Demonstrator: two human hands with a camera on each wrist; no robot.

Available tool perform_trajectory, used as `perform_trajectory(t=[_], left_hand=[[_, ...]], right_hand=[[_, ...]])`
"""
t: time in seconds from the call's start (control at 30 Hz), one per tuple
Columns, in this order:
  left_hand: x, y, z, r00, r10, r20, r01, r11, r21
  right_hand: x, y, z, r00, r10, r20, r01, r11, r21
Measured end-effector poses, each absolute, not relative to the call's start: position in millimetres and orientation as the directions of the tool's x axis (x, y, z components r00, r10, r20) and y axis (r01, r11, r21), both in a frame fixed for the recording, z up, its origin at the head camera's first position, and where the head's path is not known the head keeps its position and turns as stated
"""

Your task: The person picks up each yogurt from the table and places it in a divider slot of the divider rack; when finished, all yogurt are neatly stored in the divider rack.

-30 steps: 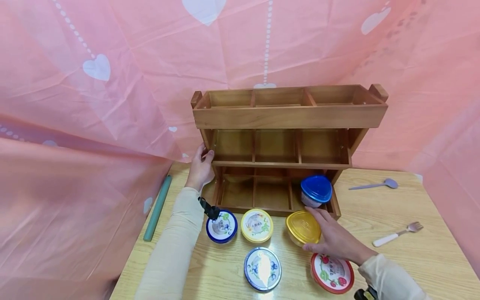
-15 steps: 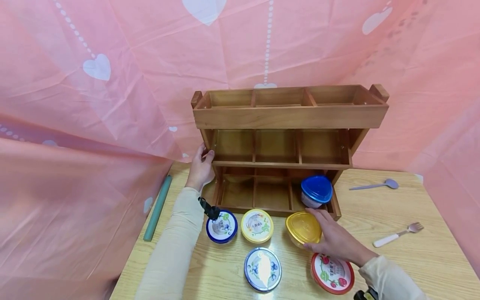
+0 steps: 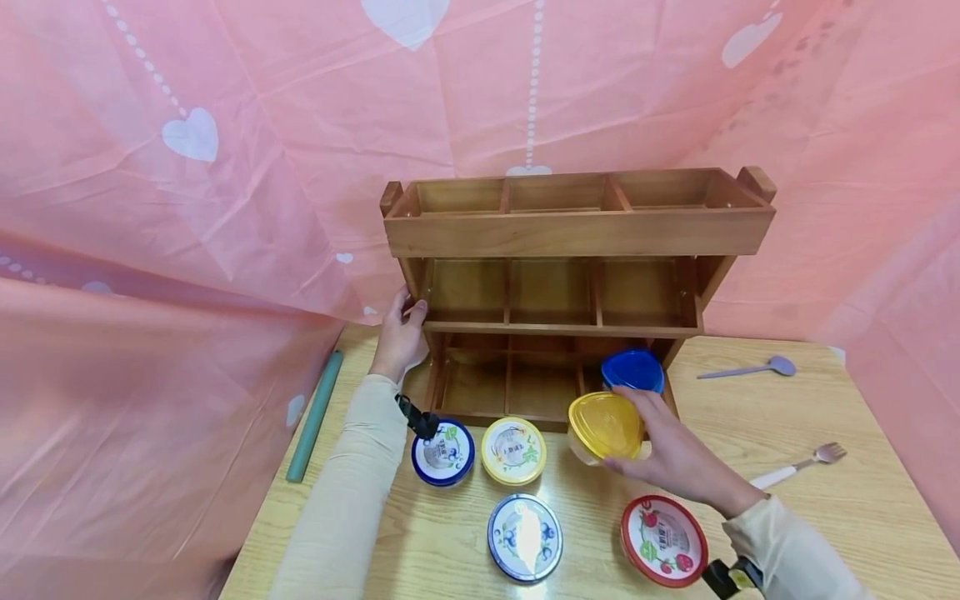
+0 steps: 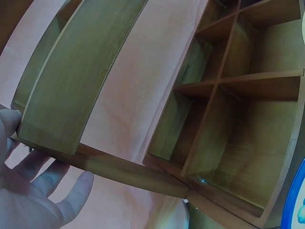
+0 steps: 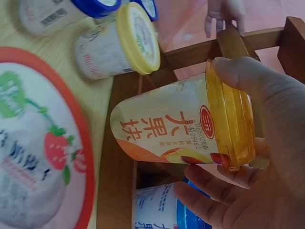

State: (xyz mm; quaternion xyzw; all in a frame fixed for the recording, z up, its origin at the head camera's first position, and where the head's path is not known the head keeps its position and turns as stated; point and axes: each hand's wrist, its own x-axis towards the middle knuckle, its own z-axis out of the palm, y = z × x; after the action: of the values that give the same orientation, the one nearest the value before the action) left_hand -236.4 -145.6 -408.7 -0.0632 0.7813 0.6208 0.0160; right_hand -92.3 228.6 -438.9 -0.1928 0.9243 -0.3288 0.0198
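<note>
My right hand [image 3: 675, 454] holds a yogurt cup with a clear yellow lid [image 3: 606, 423] by that lid, thumb on one side and fingers on the other. The right wrist view shows the cup's printed side [image 5: 167, 126]. A blue-lidded cup [image 3: 633, 369] sits right behind it, in the right compartment of the bottom tier. My left hand [image 3: 400, 337] grips the left side of the three-tier wooden rack [image 3: 577, 235] at middle-tier height. In the left wrist view, the thumb lies at the tier's edge and the fingers reach beneath it, around the side rail [image 4: 124, 169].
Before the rack stand round tubs: a dark-blue-rimmed one [image 3: 443, 452], a yellow-rimmed one [image 3: 513, 452], a blueberry-printed one [image 3: 525, 538] and a red-rimmed one [image 3: 663, 542]. A spoon [image 3: 750, 369] and fork [image 3: 798, 467] lie right. Left is a green rod [image 3: 315, 417].
My right hand has lifted the yellow-lidded cup off the table and moved it toward the rack's bottom tier; it now overlaps the blue-lidded cup. My left hand stays on the rack.
</note>
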Motion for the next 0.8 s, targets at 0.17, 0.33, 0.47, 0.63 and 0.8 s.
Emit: perform_trajectory(t=[0.17,0.33,0.47,0.63,0.8], left_hand=[[-235.6,-145.3,-407.2,-0.99,-0.08,-0.117,-0.131,0.213,0.968],[-236.4,-145.6,-407.9,-0.99,-0.083,-0.115,-0.131,0.22,0.967],[-236.9,-145.2,-409.0,-0.99,-0.082,-0.118,-0.133,0.22,0.966],[-237.7,-144.7,-410.0,-0.989,-0.084,-0.118,-0.134,0.221,0.966],[-237.6,-144.3,-410.3,-0.99,-0.08,-0.113,-0.127,0.215,0.968]], right_hand=[[-103.3,220.8,-435.4,-0.938,-0.343,0.055,-0.297,0.708,-0.641],[-117.6,212.0,-432.8,-0.944,-0.326,0.042,-0.271,0.7,-0.661],[-127.6,205.5,-431.3,-0.949,-0.316,0.024,-0.251,0.702,-0.666],[-141.4,196.1,-432.2,-0.954,-0.299,0.013,-0.232,0.713,-0.662],[-155.0,186.2,-437.8,-0.969,-0.248,-0.008,-0.178,0.715,-0.676]])
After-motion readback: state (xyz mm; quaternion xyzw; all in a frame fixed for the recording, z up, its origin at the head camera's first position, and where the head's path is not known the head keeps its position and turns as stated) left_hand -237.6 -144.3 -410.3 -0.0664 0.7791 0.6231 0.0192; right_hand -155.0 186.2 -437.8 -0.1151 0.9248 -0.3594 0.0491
